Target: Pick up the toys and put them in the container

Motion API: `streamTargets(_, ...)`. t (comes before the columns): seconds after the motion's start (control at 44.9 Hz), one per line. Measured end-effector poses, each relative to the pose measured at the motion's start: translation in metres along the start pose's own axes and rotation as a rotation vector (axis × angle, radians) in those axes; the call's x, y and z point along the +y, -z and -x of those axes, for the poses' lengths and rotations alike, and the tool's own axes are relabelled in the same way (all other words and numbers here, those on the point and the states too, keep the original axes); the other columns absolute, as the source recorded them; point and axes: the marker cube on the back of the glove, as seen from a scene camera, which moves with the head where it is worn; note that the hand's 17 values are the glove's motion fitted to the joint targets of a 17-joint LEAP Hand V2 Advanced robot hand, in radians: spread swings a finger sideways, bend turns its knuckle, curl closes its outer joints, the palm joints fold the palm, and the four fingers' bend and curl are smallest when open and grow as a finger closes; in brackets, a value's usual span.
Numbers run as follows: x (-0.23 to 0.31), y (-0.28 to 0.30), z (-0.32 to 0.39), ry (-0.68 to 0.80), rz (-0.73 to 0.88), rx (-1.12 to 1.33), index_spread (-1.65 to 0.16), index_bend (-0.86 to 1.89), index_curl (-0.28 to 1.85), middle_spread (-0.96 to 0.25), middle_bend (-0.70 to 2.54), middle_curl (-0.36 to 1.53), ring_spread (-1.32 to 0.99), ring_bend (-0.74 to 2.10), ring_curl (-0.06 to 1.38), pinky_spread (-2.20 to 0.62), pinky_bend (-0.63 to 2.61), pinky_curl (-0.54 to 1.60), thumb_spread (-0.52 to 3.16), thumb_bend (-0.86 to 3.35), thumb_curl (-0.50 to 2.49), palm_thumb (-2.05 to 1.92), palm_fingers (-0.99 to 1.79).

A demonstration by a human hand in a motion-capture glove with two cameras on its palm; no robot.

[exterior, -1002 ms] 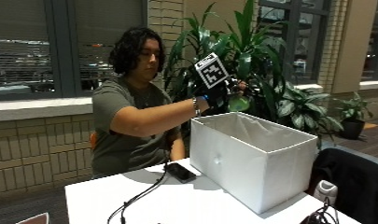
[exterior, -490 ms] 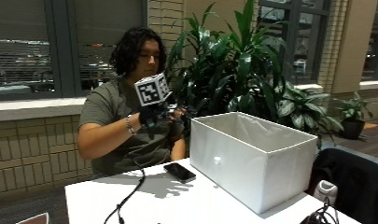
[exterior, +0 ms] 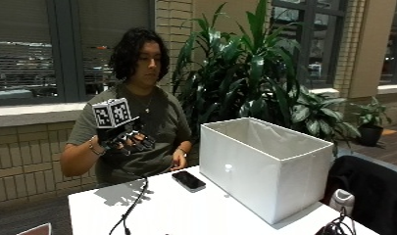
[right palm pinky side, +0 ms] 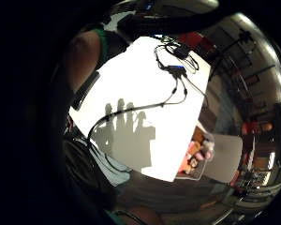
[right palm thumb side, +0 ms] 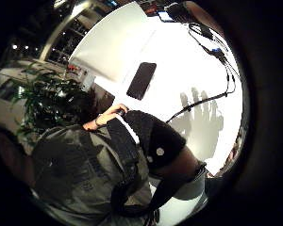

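Hovering above the white surface beside the white container, the gloved right hand holds nothing (fingers relaxed, spread); a phone lies nearby.

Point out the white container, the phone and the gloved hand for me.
white container [exterior: 250,174], outside view, front wall.
phone [exterior: 188,180], outside view, middle of its screen.
gloved right hand [exterior: 127,140], outside view, palm.

Black phone on white table
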Motion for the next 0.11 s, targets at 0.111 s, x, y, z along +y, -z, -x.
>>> streamTargets(0.111, 0.0094, 0.0000, -0.0035, -0.026, -0.001, 0.004, -0.37, 0.19, 0.44, -0.13, 0.19, 0.41, -0.20, 0.36, 0.28, 0.01, 0.79, 0.34, 1.15, -0.06, 0.17, -0.09, 0.07)
